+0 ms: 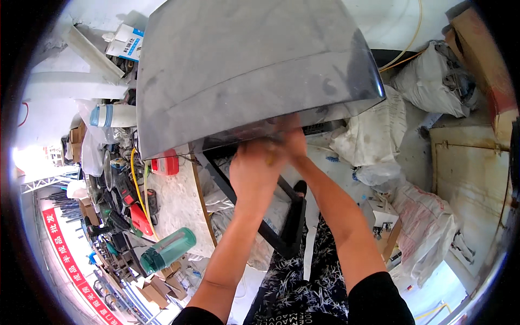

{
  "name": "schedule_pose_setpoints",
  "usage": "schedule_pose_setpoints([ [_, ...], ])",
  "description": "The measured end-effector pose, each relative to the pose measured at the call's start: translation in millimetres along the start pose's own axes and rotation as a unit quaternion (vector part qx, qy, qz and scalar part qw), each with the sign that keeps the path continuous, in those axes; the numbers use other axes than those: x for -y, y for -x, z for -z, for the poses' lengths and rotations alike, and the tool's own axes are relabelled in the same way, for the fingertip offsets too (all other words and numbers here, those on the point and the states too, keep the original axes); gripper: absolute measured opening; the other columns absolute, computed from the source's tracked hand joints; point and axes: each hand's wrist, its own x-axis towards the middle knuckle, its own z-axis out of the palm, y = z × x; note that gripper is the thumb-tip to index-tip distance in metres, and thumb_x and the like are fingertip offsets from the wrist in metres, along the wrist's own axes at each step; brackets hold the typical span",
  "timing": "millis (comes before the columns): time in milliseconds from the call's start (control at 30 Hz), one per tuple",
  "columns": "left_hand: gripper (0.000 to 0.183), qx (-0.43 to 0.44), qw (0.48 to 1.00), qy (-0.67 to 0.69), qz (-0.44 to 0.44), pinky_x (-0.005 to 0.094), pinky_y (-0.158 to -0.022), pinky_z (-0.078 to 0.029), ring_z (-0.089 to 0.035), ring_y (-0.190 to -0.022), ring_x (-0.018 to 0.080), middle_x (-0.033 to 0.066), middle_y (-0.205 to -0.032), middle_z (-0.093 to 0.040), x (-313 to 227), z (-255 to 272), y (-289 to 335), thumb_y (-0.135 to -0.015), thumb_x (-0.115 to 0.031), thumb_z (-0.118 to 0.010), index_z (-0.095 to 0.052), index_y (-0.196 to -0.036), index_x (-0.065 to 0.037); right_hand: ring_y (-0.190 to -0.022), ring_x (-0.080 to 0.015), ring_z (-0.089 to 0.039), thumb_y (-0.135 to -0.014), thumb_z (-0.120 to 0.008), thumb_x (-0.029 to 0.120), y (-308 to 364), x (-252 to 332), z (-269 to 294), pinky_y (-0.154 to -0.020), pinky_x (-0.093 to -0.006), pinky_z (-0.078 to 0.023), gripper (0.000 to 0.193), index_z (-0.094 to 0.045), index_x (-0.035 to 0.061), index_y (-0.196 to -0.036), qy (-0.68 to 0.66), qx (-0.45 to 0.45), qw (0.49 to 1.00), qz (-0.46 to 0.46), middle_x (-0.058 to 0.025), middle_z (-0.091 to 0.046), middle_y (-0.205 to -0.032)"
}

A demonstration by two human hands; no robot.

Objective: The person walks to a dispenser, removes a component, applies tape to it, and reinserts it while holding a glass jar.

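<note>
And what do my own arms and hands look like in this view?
Your left hand and right hand are gloveless, though blur hides finger detail, so I can't tell about rings. Both forearms are bare, with no watch or bracelet visible. Plain black short sleeves show at the picture's lower edge.

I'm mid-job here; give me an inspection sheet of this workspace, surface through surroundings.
Surface: pale bench top at left, visibly marked.
Job's things: smudged grey casing with a thin line across it; black frame below.
Clutter: green bottle and red case by the bench; tools crowd beyond.
Grip: left hand and right hand close together at the casing's near edge; blurred, hold unclear.
Cables: yellow cord at left; thin yellow hose upper right.
Surroundings: white sack and cardboard box right; red banner far left.
</note>
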Motion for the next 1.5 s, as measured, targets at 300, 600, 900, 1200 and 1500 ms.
schedule_pose_setpoints([
  [300, 0.028, 0.061, 0.985, -0.006, -0.163, 0.0411, -0.081, -0.049, -0.059, -0.093, 0.0350, 0.0171, -0.110, -0.061, -8.1, -8.6, -3.3, -0.074, -0.024, -0.073, -0.060, -0.086, -0.002, -0.108, -0.0390, -0.052, -0.058, -0.080, 0.008, -1.2, -28.8, 47.9, -0.089, -0.0438, -0.046, 0.068, -0.049, 0.0056, -0.119, -0.082, -0.104, 0.991, -0.028, -0.0177, -0.057, -0.113],
  [600, 0.027, 0.150, 0.964, -0.047, -0.214, 0.0413, -0.089, -0.047, -0.057, -0.103, 0.0358, 0.0167, -0.131, -0.052, -26.3, -14.5, -9.8, -0.076, -0.022, -0.070, -0.056, -0.085, -0.001, -0.108, -0.0366, -0.052, -0.059, -0.078, 0.006, 0.8, -24.7, 60.1, -0.087, -0.0440, -0.048, 0.068, -0.050, 0.0077, -0.120, -0.112, -0.093, 0.986, -0.086, -0.0169, -0.057, -0.112],
  [900, 0.025, 0.120, 0.961, -0.072, -0.237, 0.0411, -0.087, -0.047, -0.058, -0.098, 0.0372, 0.0199, -0.119, -0.059, -23.9, -20.4, -11.9, -0.074, -0.020, -0.070, -0.059, -0.086, -0.001, -0.104, -0.0382, -0.052, -0.057, -0.080, 0.008, 2.8, -19.2, 60.6, -0.087, -0.0440, -0.047, 0.067, -0.050, 0.0081, -0.118, -0.100, -0.097, 0.986, -0.086, -0.0170, -0.057, -0.110],
  [1200, 0.024, 0.114, 0.971, -0.036, -0.205, 0.0413, -0.085, -0.048, -0.059, -0.098, 0.0359, 0.0189, -0.121, -0.058, -22.9, -22.3, -13.5, -0.074, -0.022, -0.072, -0.058, -0.079, -0.002, -0.102, -0.0369, -0.052, -0.056, -0.081, 0.010, -2.7, -30.1, 58.2, -0.085, -0.0448, -0.046, 0.055, -0.055, 0.0050, -0.104, -0.088, -0.129, 0.986, -0.067, -0.0168, -0.059, -0.103],
  [1500, 0.023, 0.130, 0.972, -0.052, -0.189, 0.0426, -0.085, -0.048, -0.060, -0.092, 0.0367, 0.0210, -0.108, -0.063, -27.0, -22.9, -14.7, -0.074, -0.021, -0.070, -0.057, -0.078, -0.002, -0.105, -0.0362, -0.052, -0.056, -0.083, 0.011, -1.9, -29.7, 58.2, -0.087, -0.0429, -0.047, 0.060, -0.054, 0.0040, -0.108, -0.082, -0.108, 0.987, -0.092, -0.0164, -0.058, -0.107],
])
